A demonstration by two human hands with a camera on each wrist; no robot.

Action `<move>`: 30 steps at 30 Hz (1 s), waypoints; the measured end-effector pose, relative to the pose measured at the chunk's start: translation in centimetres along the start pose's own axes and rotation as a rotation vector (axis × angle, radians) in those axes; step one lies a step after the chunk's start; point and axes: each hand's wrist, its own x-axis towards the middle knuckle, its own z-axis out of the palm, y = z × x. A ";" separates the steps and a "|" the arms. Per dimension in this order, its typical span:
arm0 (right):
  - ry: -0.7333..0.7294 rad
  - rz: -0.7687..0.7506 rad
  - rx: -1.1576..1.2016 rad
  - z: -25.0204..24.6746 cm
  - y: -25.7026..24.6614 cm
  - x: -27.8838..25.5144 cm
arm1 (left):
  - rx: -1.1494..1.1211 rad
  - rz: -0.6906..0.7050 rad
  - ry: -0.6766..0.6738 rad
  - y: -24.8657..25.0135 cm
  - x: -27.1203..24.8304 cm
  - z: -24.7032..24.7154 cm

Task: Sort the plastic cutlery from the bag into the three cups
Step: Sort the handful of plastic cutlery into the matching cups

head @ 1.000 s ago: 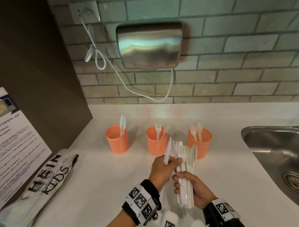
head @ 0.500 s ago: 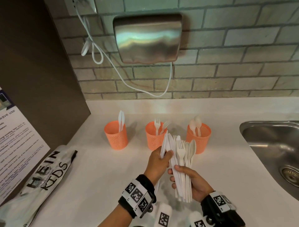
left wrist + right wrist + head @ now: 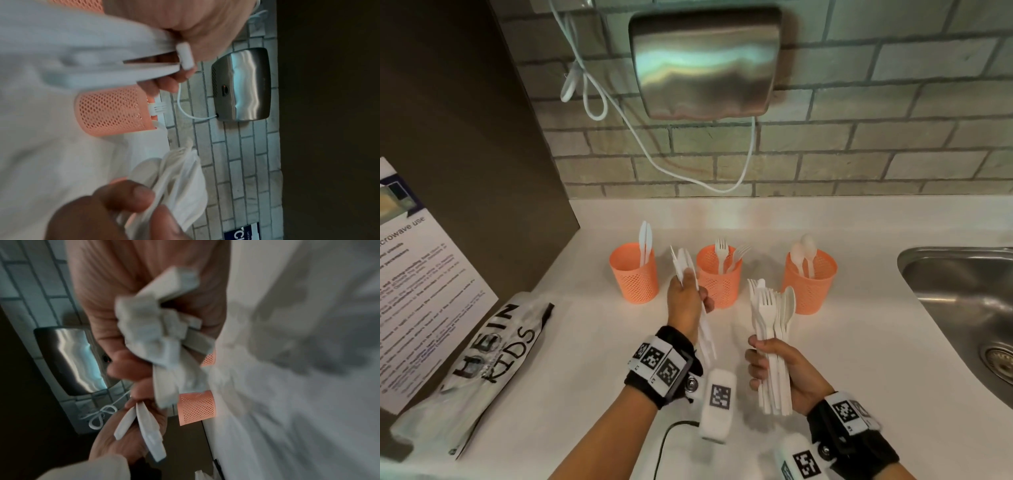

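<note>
**Knives in one hand, mixed bundle in the other**

Centre frame, the left hand has its fingers curled round a few white knives, lifted between the left cup and the middle cup. Lower right of centre, the right hand clamps the cutlery bundle below the right cup. The bag lies lower left on the counter.
</note>
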 end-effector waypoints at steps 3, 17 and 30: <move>-0.034 0.004 -0.018 0.1 -0.1 0.2 | 0.051 -0.053 -0.104 -0.2 -0.6 -0.8; 0.041 -0.021 -0.343 0.4 1.0 1.1 | 0.640 0.350 -0.359 0.7 -0.6 -1.3; 0.036 -0.056 -0.212 0.5 1.3 1.4 | 0.332 0.202 -0.068 -0.4 0.5 -1.0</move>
